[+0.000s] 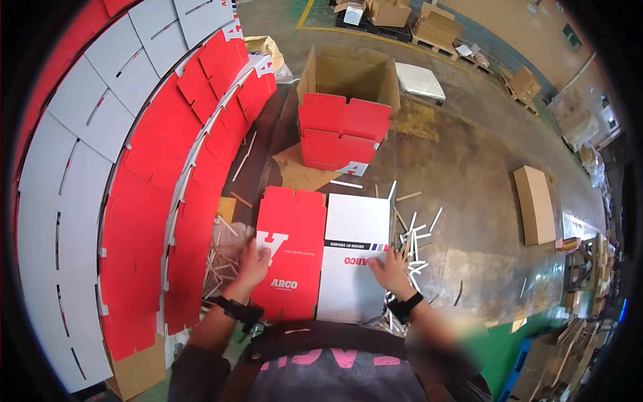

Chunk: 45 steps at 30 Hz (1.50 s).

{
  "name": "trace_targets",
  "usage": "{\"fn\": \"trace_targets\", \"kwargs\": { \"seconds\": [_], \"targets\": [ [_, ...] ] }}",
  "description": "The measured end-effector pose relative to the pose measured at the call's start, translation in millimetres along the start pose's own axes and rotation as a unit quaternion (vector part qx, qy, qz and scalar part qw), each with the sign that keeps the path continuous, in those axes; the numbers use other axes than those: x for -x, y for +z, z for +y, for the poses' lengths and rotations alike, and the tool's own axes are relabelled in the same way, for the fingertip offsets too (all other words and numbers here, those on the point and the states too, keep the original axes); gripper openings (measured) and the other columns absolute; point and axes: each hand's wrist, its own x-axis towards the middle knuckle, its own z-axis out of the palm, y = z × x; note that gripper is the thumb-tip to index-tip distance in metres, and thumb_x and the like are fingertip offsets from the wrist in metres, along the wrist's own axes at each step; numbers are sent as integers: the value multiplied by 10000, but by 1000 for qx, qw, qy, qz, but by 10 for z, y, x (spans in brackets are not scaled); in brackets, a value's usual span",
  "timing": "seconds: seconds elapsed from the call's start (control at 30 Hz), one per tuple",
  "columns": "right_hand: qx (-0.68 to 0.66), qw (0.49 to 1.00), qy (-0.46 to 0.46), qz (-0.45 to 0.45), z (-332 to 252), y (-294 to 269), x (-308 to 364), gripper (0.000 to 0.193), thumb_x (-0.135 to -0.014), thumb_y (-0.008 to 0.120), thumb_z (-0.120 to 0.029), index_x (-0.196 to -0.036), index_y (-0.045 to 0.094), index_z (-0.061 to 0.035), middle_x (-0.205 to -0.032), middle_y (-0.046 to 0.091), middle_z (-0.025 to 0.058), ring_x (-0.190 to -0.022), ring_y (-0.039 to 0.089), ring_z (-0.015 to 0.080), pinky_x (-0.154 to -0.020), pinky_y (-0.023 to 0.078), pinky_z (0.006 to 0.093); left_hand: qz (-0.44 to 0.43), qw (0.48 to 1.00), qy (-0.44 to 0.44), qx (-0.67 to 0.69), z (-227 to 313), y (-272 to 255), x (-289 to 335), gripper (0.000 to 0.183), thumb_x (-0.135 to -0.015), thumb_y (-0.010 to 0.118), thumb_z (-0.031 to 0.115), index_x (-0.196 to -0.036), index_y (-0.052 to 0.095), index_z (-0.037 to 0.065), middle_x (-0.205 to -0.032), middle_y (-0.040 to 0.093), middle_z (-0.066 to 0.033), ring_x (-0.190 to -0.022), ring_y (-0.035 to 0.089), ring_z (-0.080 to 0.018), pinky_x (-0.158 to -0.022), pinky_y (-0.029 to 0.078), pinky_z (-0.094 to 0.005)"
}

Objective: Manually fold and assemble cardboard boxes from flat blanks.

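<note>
In front of me lies a flattened cardboard carton with a red panel on the left and a white panel beside it, a seam between them. My left hand grips the red panel's left edge, thumb on top. At the white panel's right edge, my right hand takes hold in the same way, its thumb over the surface. The fingertips of both hands are partly hidden at the edges. Just beyond stands a red carton with brown inside walls and its top open.
Tall stacks of flattened red cartons and white cartons curve along my left. Loose cardboard strips lie scattered on both sides. A brown box rests on the dark surface to the right. Palletised cartons stand at the back.
</note>
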Motion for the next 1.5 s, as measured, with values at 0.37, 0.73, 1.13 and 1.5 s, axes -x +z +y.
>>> {"fn": "trace_targets", "kwargs": {
  "seconds": [0.37, 0.73, 1.13, 1.5],
  "targets": [
    [-261, 911, -186, 259, -960, -1241, 371, 599, -955, 622, -249, -1407, 361, 45, -1364, 473, 250, -1284, 460, 305, -1090, 332, 392, -53, 862, 67, 500, 1596, -909, 1226, 435, -1051, 372, 326, -1330, 500, 19, -1371, 513, -149, -1149, 562, -246, -941, 467, -371],
    [-88, 763, -588, 255, -1605, -1337, 193, 466, -1024, 437, -392, -1383, 497, -101, -1522, 392, 131, -1462, 276, 328, -1183, 185, 529, -150, 850, 503, -43, 2622, -943, 1248, 351, -921, 572, 359, -982, 716, 45, -1054, 681, -138, -827, 643, -287, -709, 476, -392],
    [56, 780, -623, -26, -2005, -1549, 690, 416, -833, 649, -251, -457, 574, -89, -458, 538, 71, -551, 551, 343, -695, 429, 412, -151, 713, 525, -439, 3267, -678, 1271, 116, -852, 635, 135, -760, 634, 65, -690, 535, -131, -649, 562, -384, -590, 479, -409],
    [-232, 950, -149, 148, -1116, -1090, 1109, 249, -959, 532, -165, -1160, 404, -92, -755, 643, 212, -752, 665, 410, -633, 512, 481, 122, 973, 148, -128, 1439, -743, 840, 344, -956, 536, 283, -1210, 551, 52, -1123, 610, -209, -1106, 554, -385, -973, 411, -514]
  ]
}}
